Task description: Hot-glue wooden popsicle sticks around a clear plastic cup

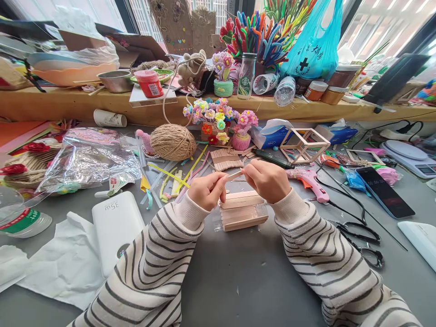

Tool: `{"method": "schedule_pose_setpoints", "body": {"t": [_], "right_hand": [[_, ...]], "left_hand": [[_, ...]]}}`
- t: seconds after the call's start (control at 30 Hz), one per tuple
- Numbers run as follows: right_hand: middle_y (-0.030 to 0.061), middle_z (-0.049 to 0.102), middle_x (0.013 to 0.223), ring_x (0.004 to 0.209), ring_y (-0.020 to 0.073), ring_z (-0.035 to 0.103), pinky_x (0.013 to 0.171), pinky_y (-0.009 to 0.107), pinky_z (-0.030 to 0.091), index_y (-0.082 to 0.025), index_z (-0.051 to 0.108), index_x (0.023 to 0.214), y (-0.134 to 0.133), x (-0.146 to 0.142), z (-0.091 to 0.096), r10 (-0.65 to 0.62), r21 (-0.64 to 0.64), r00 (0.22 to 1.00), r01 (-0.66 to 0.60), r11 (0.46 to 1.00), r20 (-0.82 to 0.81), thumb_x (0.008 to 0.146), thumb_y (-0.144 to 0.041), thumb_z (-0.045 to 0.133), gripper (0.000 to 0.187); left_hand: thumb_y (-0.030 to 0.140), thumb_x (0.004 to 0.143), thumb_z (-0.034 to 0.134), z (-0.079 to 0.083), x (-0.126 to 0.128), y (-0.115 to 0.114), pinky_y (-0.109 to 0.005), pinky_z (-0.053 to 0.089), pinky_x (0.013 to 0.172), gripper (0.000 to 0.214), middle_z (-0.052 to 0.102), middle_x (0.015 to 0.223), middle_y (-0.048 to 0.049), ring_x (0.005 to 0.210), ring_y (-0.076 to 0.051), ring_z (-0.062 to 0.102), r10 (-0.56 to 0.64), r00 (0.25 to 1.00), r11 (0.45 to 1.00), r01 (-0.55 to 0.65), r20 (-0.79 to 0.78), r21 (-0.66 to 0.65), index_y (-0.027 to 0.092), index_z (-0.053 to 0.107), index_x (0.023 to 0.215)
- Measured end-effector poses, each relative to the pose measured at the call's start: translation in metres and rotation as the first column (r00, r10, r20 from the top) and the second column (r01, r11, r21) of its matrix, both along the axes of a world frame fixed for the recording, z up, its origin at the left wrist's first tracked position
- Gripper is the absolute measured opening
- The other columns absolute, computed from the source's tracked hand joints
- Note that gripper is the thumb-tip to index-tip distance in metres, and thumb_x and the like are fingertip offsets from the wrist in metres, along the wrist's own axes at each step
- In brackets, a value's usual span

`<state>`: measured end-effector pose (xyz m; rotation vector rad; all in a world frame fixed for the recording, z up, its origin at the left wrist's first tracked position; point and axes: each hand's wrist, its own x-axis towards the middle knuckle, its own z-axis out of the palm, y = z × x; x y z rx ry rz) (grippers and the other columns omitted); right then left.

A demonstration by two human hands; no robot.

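A thin wooden craft stick [235, 175] spans the gap between my two hands. My left hand [208, 188] pinches its left end, and my right hand [267, 179] grips the other end. Just below them on the grey table sits a small structure of craft sticks [243, 211], its sticks laid side by side, with some clear plastic showing at its edges. Behind my hands lies a flat row of craft sticks [226, 160]. A pink glue gun [313, 181] rests to the right of my right hand.
Scissors [363, 240], a phone [386, 190] and a glue-gun cord lie at the right. A white power bank [117, 227] and crumpled paper [64, 263] are at the left. Farther back are a twine ball [173, 141], pipe-cleaner flowers [218, 116] and a wooden cube frame [304, 145].
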<state>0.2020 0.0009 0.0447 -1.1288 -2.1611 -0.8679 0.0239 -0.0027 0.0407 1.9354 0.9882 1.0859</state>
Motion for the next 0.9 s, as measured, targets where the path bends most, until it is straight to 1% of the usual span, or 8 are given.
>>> {"method": "schedule_pose_setpoints", "body": {"t": [0.23,0.33,0.47,0.63,0.73,0.83,0.87,0.9], "right_hand": [[-0.0017,0.047,0.048,0.046,0.0101,0.038,0.049,0.025,0.025,-0.02,0.045,0.052,-0.001,-0.005,-0.004,-0.014,0.15,1.0,0.018,0.988,-0.023,0.08,-0.015,0.042,0.029],[-0.0023,0.043,0.046,0.045,0.0098,0.037,0.047,0.025,0.026,-0.02,0.042,0.05,-0.002,-0.007,-0.004,-0.023,0.184,0.998,0.032,0.982,-0.052,0.08,-0.015,0.043,0.03],[-0.0025,0.042,0.046,0.045,0.0095,0.036,0.047,0.024,0.028,-0.02,0.041,0.05,-0.004,-0.007,-0.003,0.002,0.157,0.991,0.02,0.987,-0.135,0.08,-0.016,0.045,0.031],[-0.0023,0.041,0.046,0.046,0.0102,0.037,0.047,0.025,0.028,-0.021,0.041,0.05,-0.003,-0.004,-0.006,0.018,0.155,0.994,0.0,0.988,-0.111,0.081,-0.016,0.043,0.031],[-0.0024,0.04,0.045,0.045,0.0102,0.036,0.047,0.025,0.029,-0.021,0.04,0.05,-0.004,-0.006,-0.006,0.017,0.16,0.99,0.006,0.987,-0.141,0.08,-0.016,0.045,0.031],[-0.0024,0.04,0.045,0.045,0.01,0.036,0.047,0.023,0.03,-0.021,0.04,0.049,-0.013,-0.013,-0.001,0.085,0.151,0.977,-0.056,0.987,-0.196,0.079,-0.015,0.046,0.031],[-0.0022,0.041,0.046,0.046,0.01,0.037,0.048,0.023,0.032,-0.021,0.04,0.05,-0.017,-0.015,0.002,0.121,0.135,0.973,-0.095,0.986,-0.199,0.079,-0.015,0.045,0.03],[-0.0019,0.042,0.047,0.047,0.0102,0.038,0.048,0.023,0.032,-0.022,0.041,0.051,-0.02,-0.016,0.006,0.153,0.128,0.968,-0.129,0.983,-0.199,0.08,-0.016,0.045,0.03]], "left_hand": [[0.028,0.082,0.044,-0.001,0.002,0.0,-0.015,0.03,0.031,0.021,0.054,0.039,0.0045,0.026,-0.004,0.036,0.012,1.0,0.999,-0.013,-0.012,-0.033,0.013,0.057,0.08],[0.029,0.082,0.044,-0.002,0.004,-0.001,-0.015,0.029,0.029,0.021,0.053,0.038,0.0054,0.025,-0.004,0.036,0.029,1.0,0.998,-0.028,0.004,-0.063,0.014,0.057,0.079],[0.032,0.082,0.045,-0.002,0.007,-0.002,-0.015,0.029,0.028,0.022,0.052,0.038,0.0054,0.025,-0.004,0.036,0.069,0.996,0.992,-0.063,0.057,-0.105,0.014,0.057,0.077],[0.033,0.081,0.046,-0.003,0.009,-0.005,-0.015,0.029,0.027,0.022,0.052,0.039,0.005,0.025,-0.005,0.038,0.099,0.99,0.983,-0.082,0.098,-0.163,0.014,0.058,0.077],[0.033,0.081,0.046,-0.005,0.009,-0.003,-0.016,0.031,0.029,0.023,0.051,0.038,0.0054,0.026,-0.005,0.04,0.111,0.99,0.987,-0.1,0.09,-0.125,0.014,0.059,0.078],[0.032,0.081,0.045,-0.006,0.006,0.005,-0.016,0.033,0.031,0.024,0.05,0.036,0.0054,0.027,-0.005,0.041,0.197,0.98,0.98,-0.197,0.012,-0.017,0.014,0.059,0.074],[0.032,0.082,0.043,-0.006,0.004,0.008,-0.016,0.032,0.03,0.026,0.05,0.036,0.0051,0.025,-0.005,0.039,0.217,0.976,0.976,-0.216,0.008,-0.029,0.014,0.058,0.07],[0.033,0.083,0.041,-0.005,0.003,0.01,-0.016,0.031,0.029,0.028,0.05,0.036,0.0053,0.025,-0.005,0.039,0.234,0.971,0.97,-0.231,0.037,-0.081,0.014,0.058,0.073]]}}
